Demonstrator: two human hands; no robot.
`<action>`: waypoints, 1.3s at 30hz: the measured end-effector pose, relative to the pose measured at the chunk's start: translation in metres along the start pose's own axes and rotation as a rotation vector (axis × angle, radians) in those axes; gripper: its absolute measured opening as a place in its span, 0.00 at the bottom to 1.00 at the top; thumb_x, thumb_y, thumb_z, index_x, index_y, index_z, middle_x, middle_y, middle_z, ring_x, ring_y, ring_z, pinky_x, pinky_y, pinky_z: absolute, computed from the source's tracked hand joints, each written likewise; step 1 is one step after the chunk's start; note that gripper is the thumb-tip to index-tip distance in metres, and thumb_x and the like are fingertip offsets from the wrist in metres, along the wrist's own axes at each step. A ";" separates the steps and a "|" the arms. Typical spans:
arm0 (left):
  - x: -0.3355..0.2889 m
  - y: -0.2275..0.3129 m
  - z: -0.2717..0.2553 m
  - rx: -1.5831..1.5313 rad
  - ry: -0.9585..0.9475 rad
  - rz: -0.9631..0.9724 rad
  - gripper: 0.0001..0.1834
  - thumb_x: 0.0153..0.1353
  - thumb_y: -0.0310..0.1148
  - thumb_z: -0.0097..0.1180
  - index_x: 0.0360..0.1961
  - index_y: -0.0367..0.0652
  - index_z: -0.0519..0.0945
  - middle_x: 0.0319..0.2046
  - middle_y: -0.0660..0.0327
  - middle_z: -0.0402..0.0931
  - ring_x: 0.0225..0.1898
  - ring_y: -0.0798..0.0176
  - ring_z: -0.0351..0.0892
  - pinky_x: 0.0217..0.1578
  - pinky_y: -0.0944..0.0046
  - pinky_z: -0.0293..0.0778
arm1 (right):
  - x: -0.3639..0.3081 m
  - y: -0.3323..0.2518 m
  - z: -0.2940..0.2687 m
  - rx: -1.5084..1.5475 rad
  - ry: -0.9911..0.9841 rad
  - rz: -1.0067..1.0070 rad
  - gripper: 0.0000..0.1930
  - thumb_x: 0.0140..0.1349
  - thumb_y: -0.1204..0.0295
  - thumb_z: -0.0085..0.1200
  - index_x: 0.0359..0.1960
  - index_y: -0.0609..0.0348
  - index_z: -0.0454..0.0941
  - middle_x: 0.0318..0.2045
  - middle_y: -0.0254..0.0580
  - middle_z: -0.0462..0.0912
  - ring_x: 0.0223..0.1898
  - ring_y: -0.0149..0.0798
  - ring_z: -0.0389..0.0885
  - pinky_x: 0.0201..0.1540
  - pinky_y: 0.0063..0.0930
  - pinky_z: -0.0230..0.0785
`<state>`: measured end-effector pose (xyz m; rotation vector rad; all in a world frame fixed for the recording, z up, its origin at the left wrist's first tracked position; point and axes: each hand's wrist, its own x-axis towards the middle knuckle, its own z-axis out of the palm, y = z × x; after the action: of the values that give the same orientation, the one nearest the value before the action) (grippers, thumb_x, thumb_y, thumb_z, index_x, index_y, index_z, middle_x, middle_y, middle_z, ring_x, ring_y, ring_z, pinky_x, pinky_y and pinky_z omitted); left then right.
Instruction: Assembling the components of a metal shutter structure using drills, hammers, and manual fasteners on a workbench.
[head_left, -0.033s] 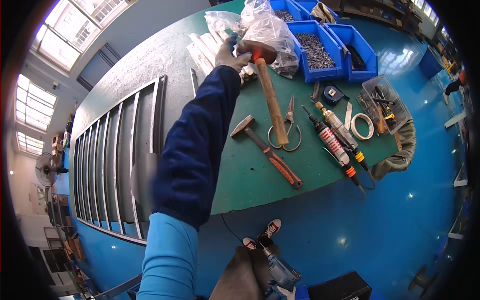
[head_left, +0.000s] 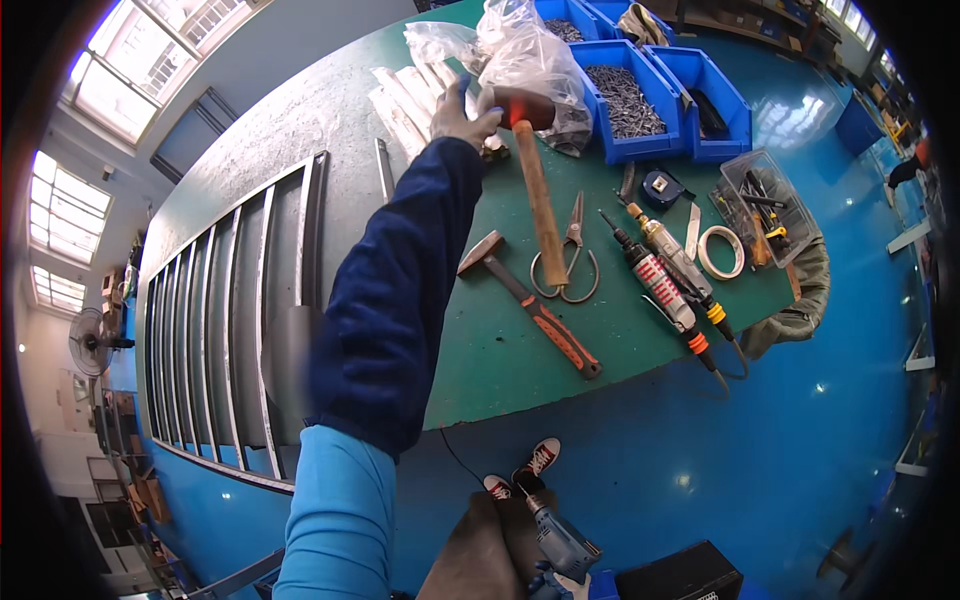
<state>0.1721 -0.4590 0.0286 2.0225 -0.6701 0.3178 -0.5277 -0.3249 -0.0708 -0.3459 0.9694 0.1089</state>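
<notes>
My gloved left hand point(head_left: 466, 120) stretches over the far part of the green table. Its thumb and fingers are at the left end of the mallet's dark head point(head_left: 528, 106), and the hand appears to grip it. The mallet's wooden handle points back toward me, its end over the scissors point(head_left: 568, 262). Low in the picture, by my legs, my gloved right hand point(head_left: 548, 586) grips a blue-grey power drill point(head_left: 565, 543). Part of that hand is cut off by the lower edge. A claw-less hammer point(head_left: 530, 303) with a black and orange grip lies nearer me.
Blue bins point(head_left: 624, 105) of metal fasteners and clear plastic bags point(head_left: 530, 55) stand at the back. Right lie two corded tools point(head_left: 668, 280), a tape measure point(head_left: 662, 187), a tape roll point(head_left: 721, 252) and a tool box point(head_left: 768, 210). A barred metal frame point(head_left: 232, 310) lies left.
The mallet has turned slightly: its head moved a little right with my left hand, its handle end a little left. The right hand and drill stay much the same.
</notes>
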 end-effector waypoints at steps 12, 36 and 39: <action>-0.061 0.034 0.043 0.806 -0.540 0.120 0.52 0.51 0.61 0.55 0.71 0.44 0.50 0.62 0.46 0.66 0.68 0.51 0.58 0.69 0.45 0.37 | -0.004 0.009 0.003 0.077 0.062 -0.010 0.20 0.56 0.78 0.57 0.50 0.70 0.71 0.39 0.50 0.80 0.32 0.43 0.81 0.35 0.37 0.76; -0.090 0.016 0.071 0.993 -0.283 -0.198 0.41 0.56 0.55 0.52 0.66 0.41 0.63 0.65 0.49 0.62 0.70 0.44 0.49 0.65 0.32 0.36 | -0.013 0.026 -0.001 0.239 0.061 -0.107 0.24 0.56 0.80 0.55 0.55 0.73 0.65 0.43 0.58 0.79 0.33 0.48 0.83 0.37 0.44 0.78; -0.159 0.043 0.075 0.686 -0.331 -0.143 0.44 0.57 0.57 0.50 0.67 0.38 0.59 0.67 0.44 0.56 0.71 0.37 0.42 0.67 0.35 0.36 | -0.019 0.010 0.014 0.254 0.125 -0.110 0.24 0.56 0.82 0.54 0.55 0.73 0.65 0.44 0.61 0.79 0.32 0.48 0.83 0.37 0.44 0.78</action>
<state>0.0144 -0.4881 -0.0555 2.8059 -0.6670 0.1327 -0.5293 -0.3100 -0.0502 -0.1729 1.0725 -0.1370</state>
